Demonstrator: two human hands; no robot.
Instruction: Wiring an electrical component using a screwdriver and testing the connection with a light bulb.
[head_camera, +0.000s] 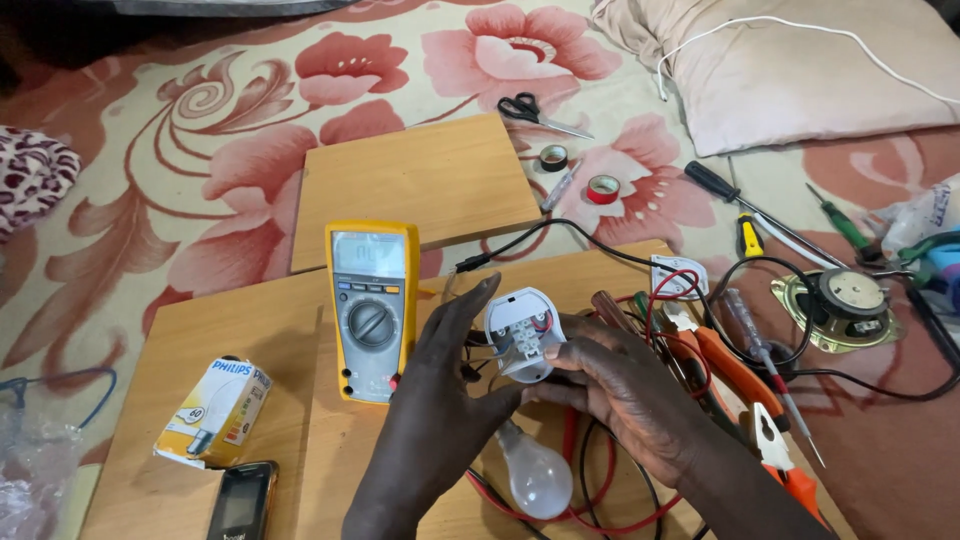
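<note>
On the wooden board (250, 330) seen from the head camera, both hands close around a white lamp holder (523, 330) with a frosted bulb (537, 472) hanging beneath it: the left hand (440, 400) grips its left side with fingers wrapped, and the right hand (625, 390) pinches its right edge. Just left of them stands a yellow multimeter (372, 310), with a bulb box (215, 412) and a phone (240, 505) farther left. Orange-handled pliers (745, 395) and a screwdriver (760, 355) lie to the right beside red and black leads (600, 500).
</note>
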